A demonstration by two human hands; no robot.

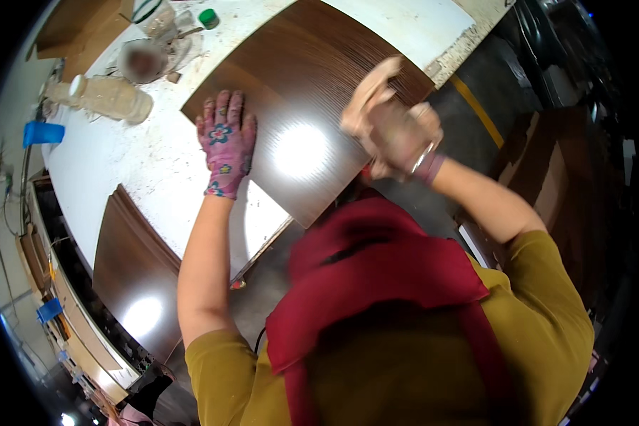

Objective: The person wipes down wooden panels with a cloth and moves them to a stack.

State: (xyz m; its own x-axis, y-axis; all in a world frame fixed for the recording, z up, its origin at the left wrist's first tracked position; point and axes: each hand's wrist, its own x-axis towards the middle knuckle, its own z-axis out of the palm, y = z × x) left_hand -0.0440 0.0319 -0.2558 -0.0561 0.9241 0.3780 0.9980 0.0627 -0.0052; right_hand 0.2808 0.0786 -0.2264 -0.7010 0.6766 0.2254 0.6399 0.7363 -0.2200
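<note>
In the head view, a dark brown wood-grain panel (291,78) lies across the upper middle of the frame, on a white tabletop (156,167). The left hand (225,142), in a pink flowered glove, lies flat on the panel's left edge, its fingers stretched out and only slightly spread. The right hand (397,131) is over the panel's right side, right of centre — too blurred to tell how its fingers stand, or whether the pale material (371,89) about it is held. More brown panels (135,263) stand at lower left; a cloudy bottle (113,98) and a green cap (208,18) sit at upper left.
</note>
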